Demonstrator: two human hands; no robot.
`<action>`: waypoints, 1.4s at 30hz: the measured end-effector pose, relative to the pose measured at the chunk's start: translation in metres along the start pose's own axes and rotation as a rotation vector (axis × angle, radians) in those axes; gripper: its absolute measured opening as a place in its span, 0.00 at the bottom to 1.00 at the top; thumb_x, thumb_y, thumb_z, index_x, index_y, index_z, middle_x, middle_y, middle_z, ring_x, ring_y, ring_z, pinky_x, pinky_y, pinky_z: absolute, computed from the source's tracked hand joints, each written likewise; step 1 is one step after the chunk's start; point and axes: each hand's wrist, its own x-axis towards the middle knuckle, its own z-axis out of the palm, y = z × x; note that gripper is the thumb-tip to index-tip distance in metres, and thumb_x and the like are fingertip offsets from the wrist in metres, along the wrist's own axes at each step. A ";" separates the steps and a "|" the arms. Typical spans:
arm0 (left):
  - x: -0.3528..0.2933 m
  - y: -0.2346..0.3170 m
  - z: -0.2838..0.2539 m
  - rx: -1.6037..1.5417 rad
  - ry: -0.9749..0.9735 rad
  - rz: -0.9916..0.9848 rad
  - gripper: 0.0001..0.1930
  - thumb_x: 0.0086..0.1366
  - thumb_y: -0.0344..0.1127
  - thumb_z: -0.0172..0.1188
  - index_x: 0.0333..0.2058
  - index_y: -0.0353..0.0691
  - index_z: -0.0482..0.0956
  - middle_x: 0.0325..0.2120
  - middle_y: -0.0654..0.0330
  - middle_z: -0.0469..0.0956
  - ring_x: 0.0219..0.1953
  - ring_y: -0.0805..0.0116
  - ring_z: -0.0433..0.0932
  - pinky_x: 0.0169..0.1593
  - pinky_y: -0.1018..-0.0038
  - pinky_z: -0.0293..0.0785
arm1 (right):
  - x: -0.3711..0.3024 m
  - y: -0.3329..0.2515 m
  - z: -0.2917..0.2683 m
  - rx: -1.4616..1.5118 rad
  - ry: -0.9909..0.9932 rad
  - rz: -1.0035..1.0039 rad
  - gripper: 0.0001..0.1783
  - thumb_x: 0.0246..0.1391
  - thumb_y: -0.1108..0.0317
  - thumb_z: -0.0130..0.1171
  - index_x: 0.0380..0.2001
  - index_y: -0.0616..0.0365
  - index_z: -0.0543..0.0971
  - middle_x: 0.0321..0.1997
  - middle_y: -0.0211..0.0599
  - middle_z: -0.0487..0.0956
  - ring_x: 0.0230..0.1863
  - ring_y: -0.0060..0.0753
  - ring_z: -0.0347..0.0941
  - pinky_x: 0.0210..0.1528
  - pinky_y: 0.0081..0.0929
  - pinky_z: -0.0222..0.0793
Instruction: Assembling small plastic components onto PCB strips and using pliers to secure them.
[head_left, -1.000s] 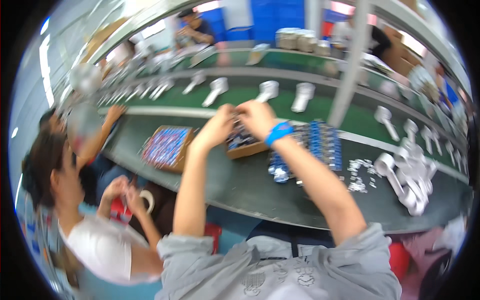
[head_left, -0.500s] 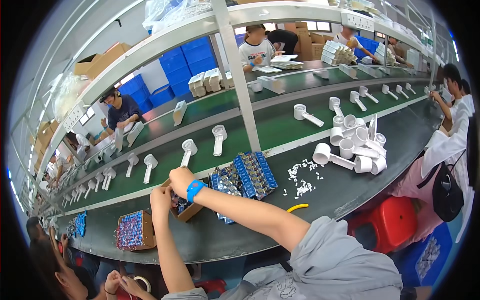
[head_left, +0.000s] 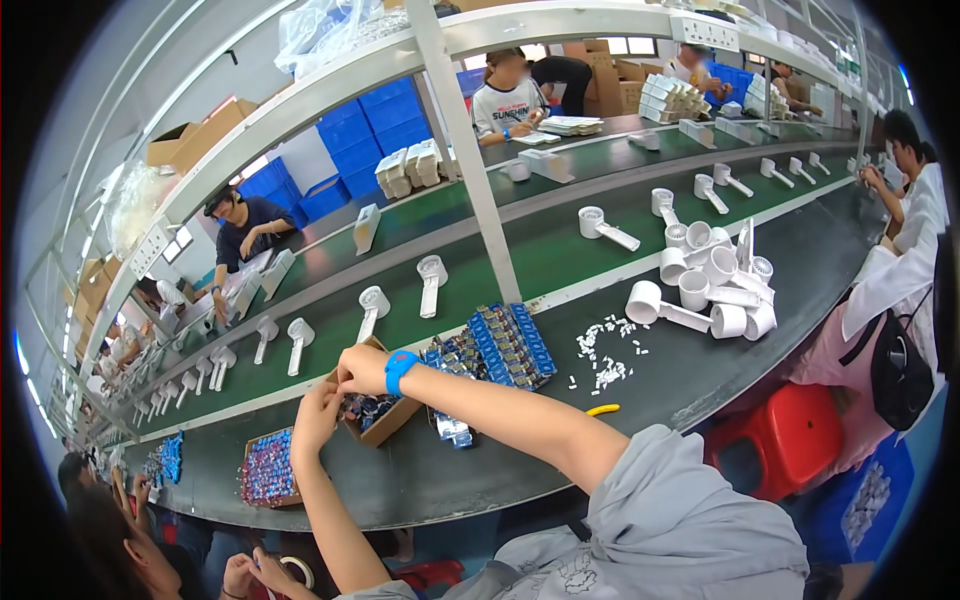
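Note:
My left hand (head_left: 314,416) and my right hand (head_left: 363,370) meet above the left edge of an open cardboard box (head_left: 386,433). The fingertips of both are pinched close together; whatever lies between them is too small or hidden to make out. A blue band circles my right wrist. Inside the box, partly under my hands, are small dark, blue and reddish parts (head_left: 366,410). Right of it, beside my right forearm, lie a loose heap of blue circuit boards (head_left: 455,352) and neat rows of circuit-board panels (head_left: 510,345).
Left is a carton of blue and red parts (head_left: 270,468). To the right are scattered white pieces (head_left: 607,375), a yellow-handled tool (head_left: 602,410) and piled white fan-shaped housings (head_left: 715,280). More housings lie on the green belt (head_left: 540,265). A metal post (head_left: 490,220) stands ahead. Co-workers sit around.
My hands stay together over the box and have dropped slightly. Housings on the belt have shifted a little to the left. Across the line, the co-worker at left has lowered an arm toward the belt.

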 end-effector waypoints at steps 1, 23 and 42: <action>0.002 0.011 0.000 0.031 -0.039 -0.154 0.10 0.59 0.29 0.50 0.35 0.27 0.73 0.19 0.52 0.76 0.18 0.71 0.75 0.24 0.76 0.70 | -0.001 0.006 0.000 -0.016 0.015 -0.013 0.06 0.33 0.72 0.60 0.19 0.62 0.80 0.21 0.52 0.76 0.26 0.47 0.75 0.33 0.33 0.71; -0.008 0.020 0.002 -0.208 0.064 -0.332 0.11 0.59 0.24 0.42 0.41 0.32 0.65 0.21 0.57 0.74 0.21 0.73 0.74 0.24 0.78 0.69 | -0.001 0.005 0.027 -0.034 0.118 0.022 0.08 0.39 0.68 0.59 0.23 0.60 0.80 0.24 0.50 0.77 0.30 0.47 0.75 0.35 0.36 0.70; -0.006 0.022 0.011 -0.018 0.289 -0.311 0.10 0.58 0.29 0.55 0.31 0.26 0.78 0.21 0.57 0.78 0.23 0.72 0.76 0.30 0.78 0.71 | 0.003 -0.023 0.024 -0.223 0.309 0.072 0.04 0.30 0.75 0.60 0.14 0.66 0.76 0.17 0.53 0.74 0.24 0.51 0.74 0.29 0.37 0.71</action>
